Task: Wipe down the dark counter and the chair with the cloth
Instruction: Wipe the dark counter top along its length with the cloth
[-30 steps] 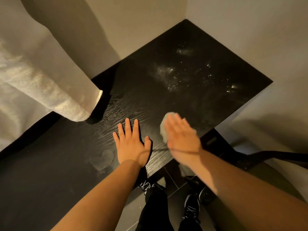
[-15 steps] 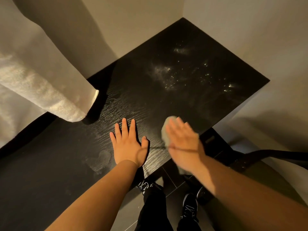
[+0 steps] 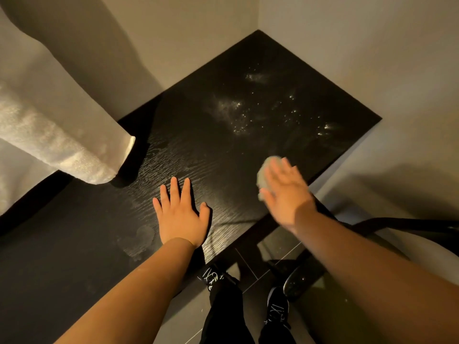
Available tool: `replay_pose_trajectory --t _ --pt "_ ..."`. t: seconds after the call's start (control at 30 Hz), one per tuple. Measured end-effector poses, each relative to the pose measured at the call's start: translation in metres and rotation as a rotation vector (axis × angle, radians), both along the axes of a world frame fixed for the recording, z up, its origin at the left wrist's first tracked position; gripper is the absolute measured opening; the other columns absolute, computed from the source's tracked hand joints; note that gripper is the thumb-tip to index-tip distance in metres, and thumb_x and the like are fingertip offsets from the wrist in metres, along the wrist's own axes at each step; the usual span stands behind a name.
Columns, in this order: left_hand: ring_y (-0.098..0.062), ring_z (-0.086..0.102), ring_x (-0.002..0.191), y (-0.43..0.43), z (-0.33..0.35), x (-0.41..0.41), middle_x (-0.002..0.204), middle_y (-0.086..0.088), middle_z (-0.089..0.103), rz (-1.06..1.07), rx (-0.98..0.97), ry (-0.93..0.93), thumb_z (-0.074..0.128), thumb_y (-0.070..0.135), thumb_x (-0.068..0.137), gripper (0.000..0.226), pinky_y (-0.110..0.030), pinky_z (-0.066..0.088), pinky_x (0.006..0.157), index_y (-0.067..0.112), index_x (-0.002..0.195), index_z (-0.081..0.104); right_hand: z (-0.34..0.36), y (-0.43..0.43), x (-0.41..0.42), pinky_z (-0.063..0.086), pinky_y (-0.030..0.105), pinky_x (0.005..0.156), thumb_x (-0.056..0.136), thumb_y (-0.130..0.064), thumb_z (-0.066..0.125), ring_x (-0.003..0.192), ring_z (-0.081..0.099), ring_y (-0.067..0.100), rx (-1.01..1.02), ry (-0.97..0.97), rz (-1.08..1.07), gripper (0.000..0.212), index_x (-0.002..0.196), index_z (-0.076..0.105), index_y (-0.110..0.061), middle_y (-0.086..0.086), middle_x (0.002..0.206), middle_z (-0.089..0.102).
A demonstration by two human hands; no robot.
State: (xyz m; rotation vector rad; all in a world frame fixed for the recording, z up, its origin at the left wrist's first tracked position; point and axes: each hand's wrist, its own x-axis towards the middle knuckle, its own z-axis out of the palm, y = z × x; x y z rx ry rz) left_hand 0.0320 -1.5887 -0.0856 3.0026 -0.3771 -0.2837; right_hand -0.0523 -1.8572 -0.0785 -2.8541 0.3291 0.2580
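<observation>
The dark wood-grain counter (image 3: 223,150) fills the corner between two walls, with wet droplets and smears glinting across its far right part. My left hand (image 3: 180,212) lies flat on the counter near its front edge, fingers straight and spread. My right hand (image 3: 285,192), blurred by motion, presses a small pale cloth (image 3: 264,175) onto the counter near the right front edge; its fingers lie straight over the cloth. A dark chair (image 3: 387,224) shows at the right, below the counter's edge, mostly hidden by my right arm.
A white towel (image 3: 62,145) hangs down at the left, its lower corner close above the counter. Walls enclose the counter at the back and right. My shoes (image 3: 278,306) stand on the grey tiled floor below the front edge.
My right hand has slid the cloth to the right along the front of the counter, away from my left hand. My left hand has stayed flat in place.
</observation>
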Motion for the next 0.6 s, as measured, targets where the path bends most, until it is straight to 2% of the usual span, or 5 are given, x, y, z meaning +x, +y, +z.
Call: replay_pose_trajectory --t 0.1,0.17,0.3,0.43,0.6 --pt "-0.033 -0.006 0.162 -0.004 0.005 -0.002 0.177 -0.005 0.000 0.014 0.013 0.020 0.034 0.057 0.102 0.075 -0.056 -0.003 0.130 0.028 0.169 0.012 -0.003 0.033 -0.026 0.023 0.048 0.126 0.096 -0.049 0.038 0.156 0.021 0.028 0.066 -0.040 0.245 0.065 0.153 0.046 -0.019 0.003 0.165 0.034" --pt "-0.035 -0.003 0.162 -0.008 0.010 -0.002 0.177 -0.008 0.003 0.012 0.024 0.025 0.036 0.053 0.104 0.073 -0.058 -0.001 0.130 0.026 0.169 0.015 0.004 0.015 -0.022 0.016 0.043 0.127 0.097 -0.052 0.036 0.157 0.018 0.025 0.057 -0.025 0.306 0.066 0.153 0.045 -0.019 0.000 0.166 0.030" --pt "-0.033 0.001 0.162 -0.031 0.019 -0.005 0.176 -0.009 0.010 -0.073 0.007 0.044 0.035 0.056 0.105 0.069 -0.055 0.002 0.131 0.027 0.167 0.025 0.015 -0.050 -0.003 0.000 0.040 0.128 0.105 -0.051 0.035 0.159 -0.001 0.027 -0.054 0.043 0.046 0.071 0.164 0.011 -0.019 0.000 0.172 0.002" --pt "-0.031 -0.005 0.163 -0.090 0.020 0.008 0.177 -0.005 0.004 -0.145 -0.080 0.087 0.032 0.064 0.104 0.072 -0.053 -0.004 0.131 0.033 0.167 0.020 0.020 -0.067 0.002 0.005 0.046 0.129 0.103 -0.059 0.032 0.158 -0.002 0.031 -0.022 0.064 -0.180 0.077 0.164 0.013 -0.016 0.006 0.172 0.004" --pt "-0.034 -0.007 0.162 -0.128 0.001 0.008 0.177 -0.005 0.000 -0.091 -0.042 -0.001 0.026 0.069 0.098 0.078 -0.057 -0.001 0.130 0.035 0.168 0.013 0.005 -0.038 -0.012 0.004 0.045 0.129 0.103 -0.054 0.021 0.158 -0.004 0.026 -0.035 0.024 0.049 0.071 0.163 0.019 -0.017 0.003 0.172 0.007"
